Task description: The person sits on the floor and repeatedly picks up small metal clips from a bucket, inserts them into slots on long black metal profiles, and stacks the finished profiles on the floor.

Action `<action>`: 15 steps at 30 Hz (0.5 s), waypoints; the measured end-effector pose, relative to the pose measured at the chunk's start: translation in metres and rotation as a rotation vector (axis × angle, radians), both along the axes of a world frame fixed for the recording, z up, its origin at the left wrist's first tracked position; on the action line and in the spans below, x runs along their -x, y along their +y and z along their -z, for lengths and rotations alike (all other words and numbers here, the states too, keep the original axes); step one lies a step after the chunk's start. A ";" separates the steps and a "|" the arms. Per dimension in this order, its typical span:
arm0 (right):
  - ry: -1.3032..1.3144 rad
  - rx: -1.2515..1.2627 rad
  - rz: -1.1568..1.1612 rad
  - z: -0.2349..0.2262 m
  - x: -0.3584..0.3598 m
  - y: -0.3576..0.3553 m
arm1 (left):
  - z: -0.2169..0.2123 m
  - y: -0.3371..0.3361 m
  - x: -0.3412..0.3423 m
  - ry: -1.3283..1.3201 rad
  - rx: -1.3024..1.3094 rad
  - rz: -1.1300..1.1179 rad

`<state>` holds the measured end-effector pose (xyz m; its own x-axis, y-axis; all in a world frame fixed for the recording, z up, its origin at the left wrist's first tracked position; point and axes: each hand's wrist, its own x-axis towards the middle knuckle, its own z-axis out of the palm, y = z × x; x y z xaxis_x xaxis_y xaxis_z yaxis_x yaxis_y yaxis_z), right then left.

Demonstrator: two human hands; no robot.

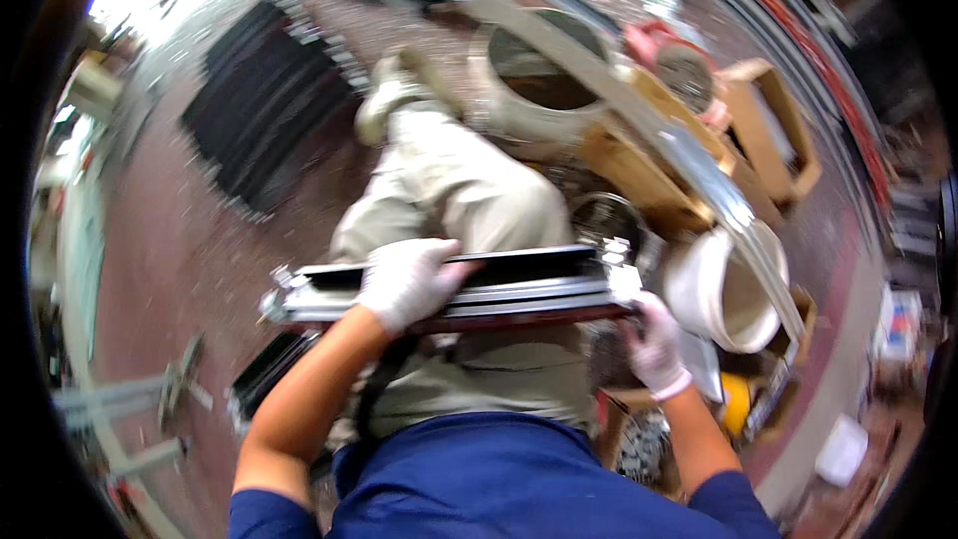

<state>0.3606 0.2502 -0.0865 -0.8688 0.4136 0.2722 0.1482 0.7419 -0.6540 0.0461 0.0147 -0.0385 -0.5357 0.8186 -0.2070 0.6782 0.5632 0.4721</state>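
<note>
Across my lap lies a long metal rail (539,292), black along its far side and silver along its near side, with small bright fittings at both ends. My left hand (404,284), in a white glove, is closed over the rail left of its middle. At the right end, my right hand (657,344), also gloved, has its fingers closed at the rail's corner, near a pale end piece (623,282). Motion blur hides the fine detail of the fittings and of the right fingertips.
A row of black rails (264,105) lies on the floor at the far left. Long metal bars (639,112) slant over a large tub (489,90), cardboard boxes (806,175) and a white bucket (679,284) on the right. Small metal parts (647,444) fill a box beside my right forearm.
</note>
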 end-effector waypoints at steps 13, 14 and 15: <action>0.000 0.050 0.251 0.001 0.043 0.011 | -0.038 -0.174 0.126 0.152 0.094 -0.506; -0.013 0.099 0.270 0.002 0.055 0.011 | -0.035 -0.207 0.133 0.200 0.111 -0.601; -0.040 0.076 0.261 -0.001 0.068 0.006 | -0.030 -0.240 0.139 0.227 0.126 -0.678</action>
<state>0.2921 0.2564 -0.0857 -0.7394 0.6432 0.1990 0.3553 0.6238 -0.6961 -0.0926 -0.2249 -0.0084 -0.9580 0.2684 -0.1010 0.2341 0.9353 0.2652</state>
